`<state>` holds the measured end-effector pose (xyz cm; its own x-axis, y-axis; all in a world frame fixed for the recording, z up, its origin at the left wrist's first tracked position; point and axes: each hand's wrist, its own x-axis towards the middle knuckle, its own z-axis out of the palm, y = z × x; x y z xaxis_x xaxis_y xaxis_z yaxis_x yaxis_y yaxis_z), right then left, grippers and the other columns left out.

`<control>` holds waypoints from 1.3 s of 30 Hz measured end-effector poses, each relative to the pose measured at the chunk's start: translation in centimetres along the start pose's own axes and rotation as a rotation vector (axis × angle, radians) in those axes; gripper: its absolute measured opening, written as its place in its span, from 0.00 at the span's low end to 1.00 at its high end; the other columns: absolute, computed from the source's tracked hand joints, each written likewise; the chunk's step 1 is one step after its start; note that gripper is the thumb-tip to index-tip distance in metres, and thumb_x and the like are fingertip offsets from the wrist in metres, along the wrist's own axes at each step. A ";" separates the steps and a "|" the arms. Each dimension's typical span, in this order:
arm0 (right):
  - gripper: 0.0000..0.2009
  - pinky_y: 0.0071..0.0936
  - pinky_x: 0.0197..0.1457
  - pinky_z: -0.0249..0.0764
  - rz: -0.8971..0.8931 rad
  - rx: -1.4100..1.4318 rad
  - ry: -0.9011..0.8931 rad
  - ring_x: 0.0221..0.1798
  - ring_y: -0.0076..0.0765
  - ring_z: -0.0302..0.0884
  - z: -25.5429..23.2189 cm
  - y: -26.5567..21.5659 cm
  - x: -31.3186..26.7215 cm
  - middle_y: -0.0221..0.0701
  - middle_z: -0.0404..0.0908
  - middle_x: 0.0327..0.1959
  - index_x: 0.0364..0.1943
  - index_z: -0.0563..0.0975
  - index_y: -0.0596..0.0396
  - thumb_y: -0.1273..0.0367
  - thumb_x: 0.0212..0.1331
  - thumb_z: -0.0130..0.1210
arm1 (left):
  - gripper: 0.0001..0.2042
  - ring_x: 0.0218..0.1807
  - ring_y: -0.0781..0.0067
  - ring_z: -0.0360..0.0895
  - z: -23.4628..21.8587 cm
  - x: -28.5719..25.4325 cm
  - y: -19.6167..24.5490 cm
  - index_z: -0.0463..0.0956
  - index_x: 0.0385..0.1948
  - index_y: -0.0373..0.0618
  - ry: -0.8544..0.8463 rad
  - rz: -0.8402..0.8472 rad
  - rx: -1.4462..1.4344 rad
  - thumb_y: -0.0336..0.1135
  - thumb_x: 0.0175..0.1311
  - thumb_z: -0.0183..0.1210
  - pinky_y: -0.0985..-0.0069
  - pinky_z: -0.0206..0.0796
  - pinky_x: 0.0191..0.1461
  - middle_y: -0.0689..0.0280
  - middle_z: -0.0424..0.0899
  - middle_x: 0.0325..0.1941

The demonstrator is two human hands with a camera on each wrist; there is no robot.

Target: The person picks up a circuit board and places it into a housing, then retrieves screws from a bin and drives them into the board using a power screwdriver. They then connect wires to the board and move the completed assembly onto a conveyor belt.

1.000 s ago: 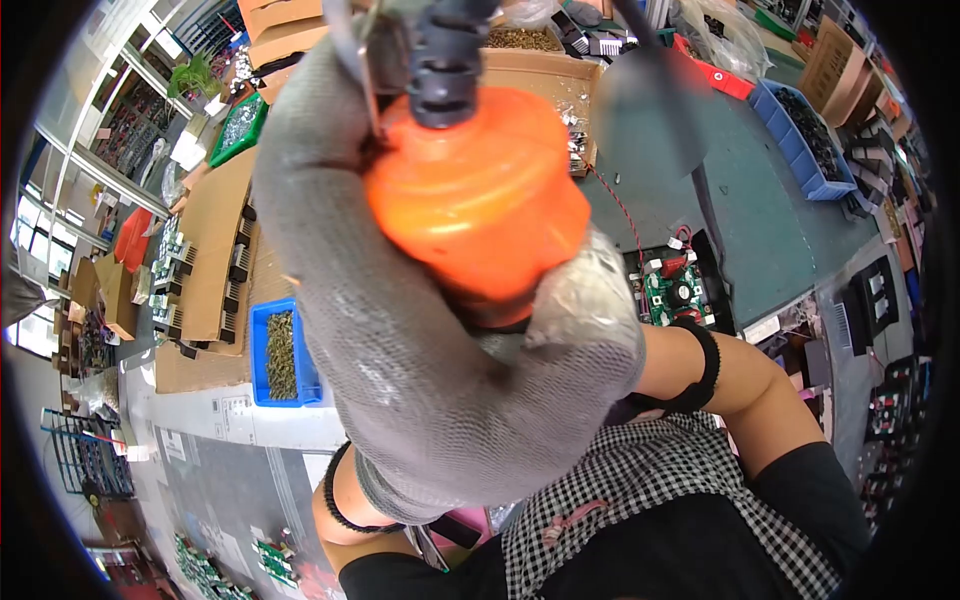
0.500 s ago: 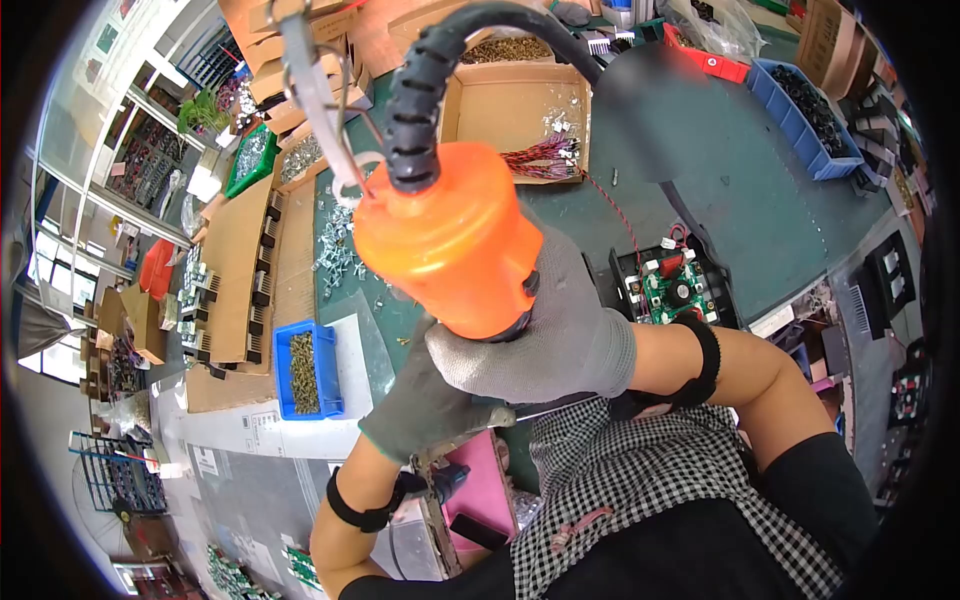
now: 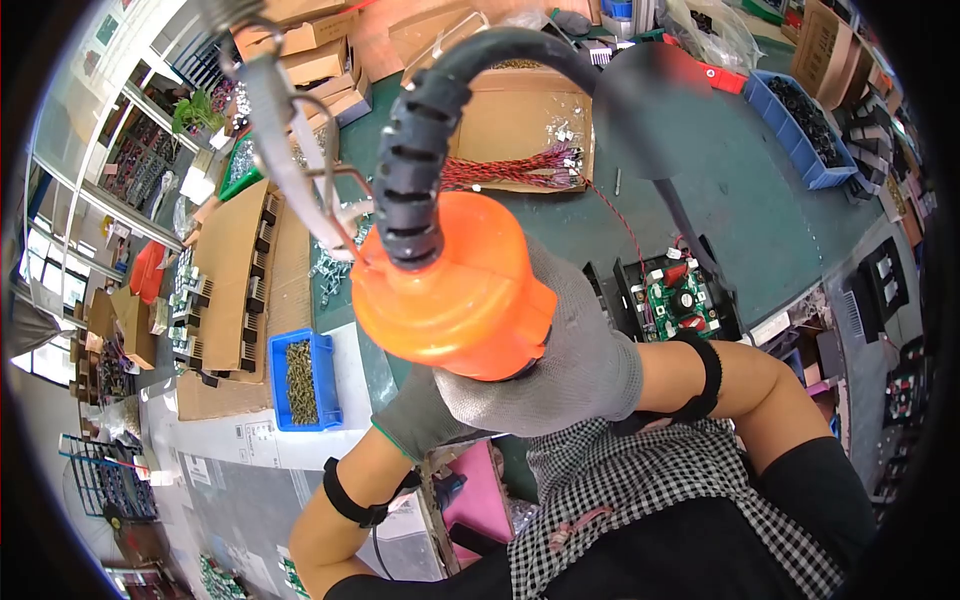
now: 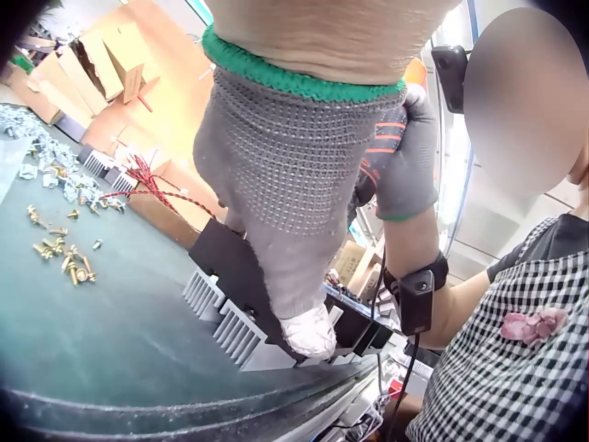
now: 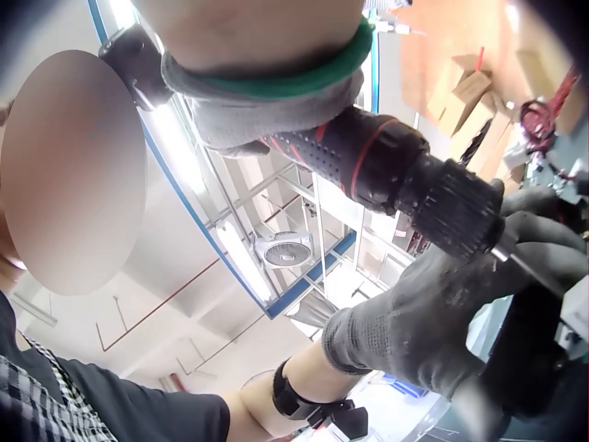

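My gloved right hand (image 3: 585, 350) grips an electric screwdriver (image 3: 445, 290) with an orange top end, a black ribbed cable sleeve and a metal hanger. In the right wrist view, its black nose (image 5: 456, 207) and thin bit (image 5: 529, 267) point down beside the fingers of my gloved left hand (image 5: 414, 313). That left hand holds a black part (image 5: 525, 359). The left wrist view shows the part's black plate (image 4: 225, 262) with silver finned heat sinks (image 4: 235, 331) close over the bench, near a fingertip wrapped in white tape (image 4: 308, 333). From the head view, the screwdriver and gloves hide this part.
A blue bin of screws (image 3: 302, 380) stands on the left, beside cardboard lined with heat sinks (image 3: 225, 285). Red-black wires lie in a cardboard tray (image 3: 535, 115) at the back. A green circuit board (image 3: 683, 300) in a black housing is on the right. Loose screws (image 4: 64, 253) dot the bench.
The screwdriver has come down from close before the head camera, and my right hand with it. My left hand, hidden at first, now shows beneath the right.
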<state>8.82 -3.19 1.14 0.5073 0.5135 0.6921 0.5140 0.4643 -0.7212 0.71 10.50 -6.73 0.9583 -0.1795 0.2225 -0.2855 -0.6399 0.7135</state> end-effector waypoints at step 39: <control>0.29 0.27 0.36 0.80 0.168 0.052 0.073 0.33 0.29 0.82 -10.1 -1.9 -2.1 0.41 0.80 0.44 0.56 0.61 0.53 0.87 0.47 0.51 | 0.35 0.73 0.58 0.58 -0.1 -0.5 2.6 0.75 0.52 0.53 -0.270 -0.002 0.664 0.53 0.35 0.70 0.48 0.31 0.79 0.68 0.73 0.61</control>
<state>13.78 -12.48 1.39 0.6328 0.5337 0.5610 0.3824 0.4146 -0.8258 -0.51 8.97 -4.94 0.9535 -0.3013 -0.0123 -0.2967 -0.9447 0.1395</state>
